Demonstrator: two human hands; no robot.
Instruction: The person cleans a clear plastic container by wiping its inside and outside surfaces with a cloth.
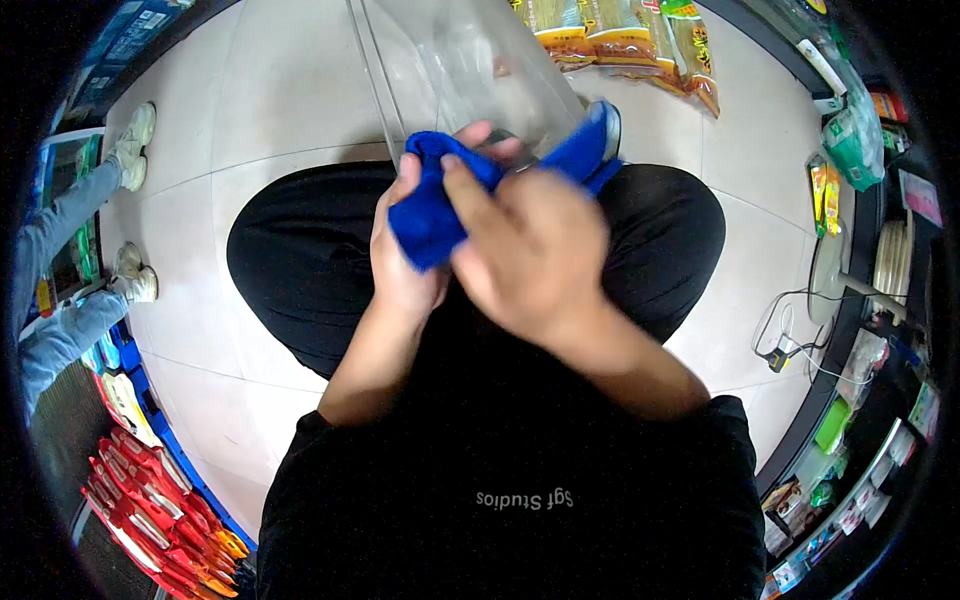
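The blue cloth [425, 222] was at the upper middle of the frame, bunched between the person's two hands, over the gap between the black-clad knees [290, 235]. The left hand [396, 264] cupped it from the left, thumb along one side and fingers curled behind — a grip that seemed to steady the fabric. The right hand [545, 250] lay over it from the right, index finger pressed to it; blur hid the rest, and I could not tell whether its other fingers pinched anything. More blue fabric [583, 150] stuck out beyond that hand. A clear plastic container [470, 60] filled the top middle, its near end partly behind the hands — close enough, I judged, for both to reach. Packets [600, 40] lay on the tiled floor [770, 150] at upper right.
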